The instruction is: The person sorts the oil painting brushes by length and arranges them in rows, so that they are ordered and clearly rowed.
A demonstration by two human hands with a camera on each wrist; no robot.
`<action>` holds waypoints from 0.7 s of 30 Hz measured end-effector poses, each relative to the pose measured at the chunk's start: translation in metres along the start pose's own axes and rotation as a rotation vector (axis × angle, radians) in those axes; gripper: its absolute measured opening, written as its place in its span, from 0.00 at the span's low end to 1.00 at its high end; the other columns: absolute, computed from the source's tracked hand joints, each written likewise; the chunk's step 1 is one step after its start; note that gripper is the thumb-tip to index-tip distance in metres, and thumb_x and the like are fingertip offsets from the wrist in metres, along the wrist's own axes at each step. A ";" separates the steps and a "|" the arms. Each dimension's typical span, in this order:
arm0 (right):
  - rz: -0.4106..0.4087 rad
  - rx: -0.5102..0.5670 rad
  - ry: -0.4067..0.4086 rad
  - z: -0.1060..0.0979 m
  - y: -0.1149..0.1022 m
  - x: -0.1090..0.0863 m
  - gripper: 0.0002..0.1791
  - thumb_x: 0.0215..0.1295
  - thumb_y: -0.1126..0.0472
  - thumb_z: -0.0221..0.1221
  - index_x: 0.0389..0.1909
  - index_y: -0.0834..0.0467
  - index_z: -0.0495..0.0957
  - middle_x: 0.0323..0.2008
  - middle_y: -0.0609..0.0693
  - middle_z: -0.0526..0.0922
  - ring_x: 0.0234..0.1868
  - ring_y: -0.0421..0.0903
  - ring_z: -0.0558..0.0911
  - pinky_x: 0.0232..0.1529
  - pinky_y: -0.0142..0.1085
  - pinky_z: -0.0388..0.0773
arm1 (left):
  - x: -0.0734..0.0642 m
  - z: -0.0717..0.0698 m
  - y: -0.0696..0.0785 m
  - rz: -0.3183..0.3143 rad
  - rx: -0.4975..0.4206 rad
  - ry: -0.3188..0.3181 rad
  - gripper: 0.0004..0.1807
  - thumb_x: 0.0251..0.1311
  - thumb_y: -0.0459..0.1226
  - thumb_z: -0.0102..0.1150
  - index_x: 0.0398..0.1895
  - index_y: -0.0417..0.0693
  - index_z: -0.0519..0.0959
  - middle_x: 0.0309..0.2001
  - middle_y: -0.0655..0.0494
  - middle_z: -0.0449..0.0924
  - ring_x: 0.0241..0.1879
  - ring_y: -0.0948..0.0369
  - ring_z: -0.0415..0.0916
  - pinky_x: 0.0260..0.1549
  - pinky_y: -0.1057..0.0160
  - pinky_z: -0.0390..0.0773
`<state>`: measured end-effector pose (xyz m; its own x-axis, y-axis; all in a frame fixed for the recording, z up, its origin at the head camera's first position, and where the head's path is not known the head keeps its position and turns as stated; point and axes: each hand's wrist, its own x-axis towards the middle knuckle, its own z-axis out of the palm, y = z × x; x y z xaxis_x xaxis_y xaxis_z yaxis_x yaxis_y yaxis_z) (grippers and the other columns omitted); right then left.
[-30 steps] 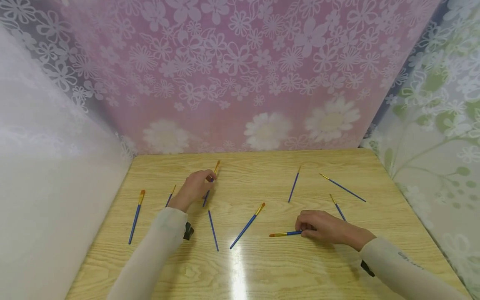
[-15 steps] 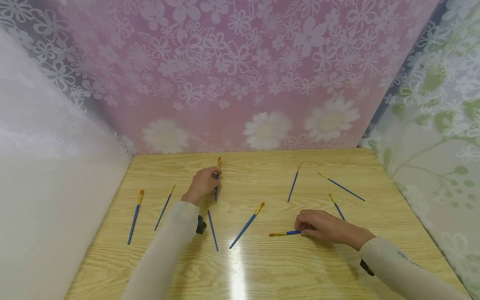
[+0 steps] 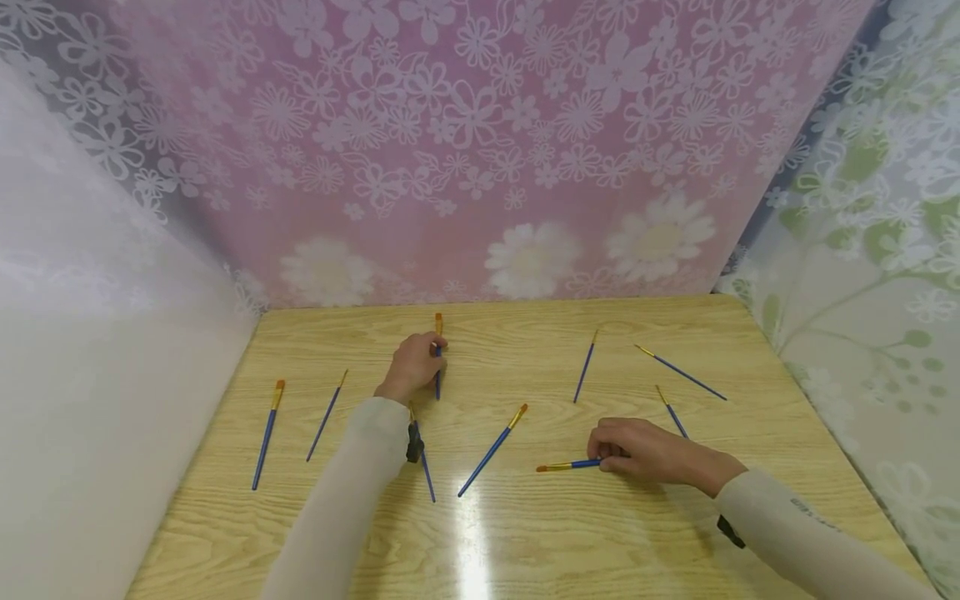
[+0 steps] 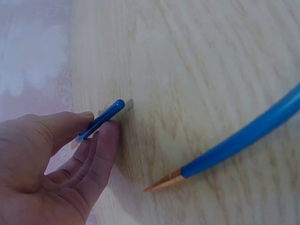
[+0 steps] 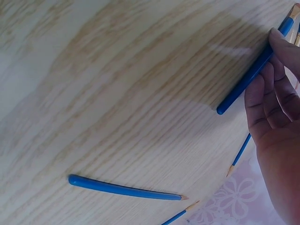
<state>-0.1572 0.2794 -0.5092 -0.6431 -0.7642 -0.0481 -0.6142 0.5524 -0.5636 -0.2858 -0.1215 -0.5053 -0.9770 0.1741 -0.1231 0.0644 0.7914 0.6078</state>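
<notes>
Near the back of the table, my left hand (image 3: 412, 367) pinches a flat paintbrush (image 3: 438, 325) with a blue handle, its orange bristles pointing toward the back cloth. In the left wrist view the handle (image 4: 105, 116) lies between thumb and fingertips, close over the wood. My right hand (image 3: 648, 450) grips another paintbrush (image 3: 566, 467) at front right, bristles pointing left. Thumb and fingers sit on its blue handle (image 5: 248, 75) in the right wrist view. A thin paintbrush (image 3: 427, 475) lies partly hidden under my left wrist.
Several other blue-handled paintbrushes lie scattered: a wide brush (image 3: 266, 437) and a thin brush (image 3: 326, 417) at left, a slanted brush (image 3: 491, 454) in the middle, a brush (image 3: 585, 367) and a brush (image 3: 682, 372) at back right, a brush (image 3: 671, 411) behind my right hand. Patterned cloth (image 3: 480, 150) stands behind the table.
My left hand has moved right and slightly back, turning its paintbrush from slanted to nearly straight front to back. My right hand and its paintbrush have stayed in place.
</notes>
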 end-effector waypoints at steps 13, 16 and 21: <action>0.008 0.014 -0.012 0.000 0.001 0.002 0.08 0.76 0.65 0.67 0.46 0.47 0.84 0.40 0.39 0.80 0.36 0.28 0.72 0.36 0.29 0.77 | 0.000 0.001 -0.006 -0.022 0.024 -0.007 0.17 0.77 0.34 0.63 0.65 0.44 0.82 0.58 0.40 0.77 0.50 0.48 0.76 0.57 0.46 0.79; 0.015 0.012 -0.015 0.000 0.001 0.002 0.08 0.76 0.64 0.67 0.46 0.47 0.84 0.40 0.38 0.80 0.36 0.28 0.72 0.36 0.29 0.77 | 0.000 0.001 -0.006 -0.020 0.032 -0.004 0.17 0.77 0.34 0.63 0.65 0.45 0.83 0.58 0.41 0.78 0.51 0.47 0.75 0.59 0.45 0.77; 0.023 0.011 -0.017 0.001 0.001 0.002 0.07 0.76 0.64 0.67 0.46 0.46 0.84 0.40 0.38 0.80 0.36 0.28 0.72 0.36 0.29 0.77 | 0.001 0.003 -0.008 -0.012 0.043 0.004 0.17 0.77 0.35 0.62 0.65 0.44 0.82 0.58 0.41 0.79 0.52 0.48 0.75 0.57 0.46 0.78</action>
<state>-0.1587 0.2785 -0.5108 -0.6490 -0.7570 -0.0755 -0.5939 0.5662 -0.5715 -0.2871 -0.1257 -0.5125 -0.9785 0.1622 -0.1270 0.0614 0.8181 0.5718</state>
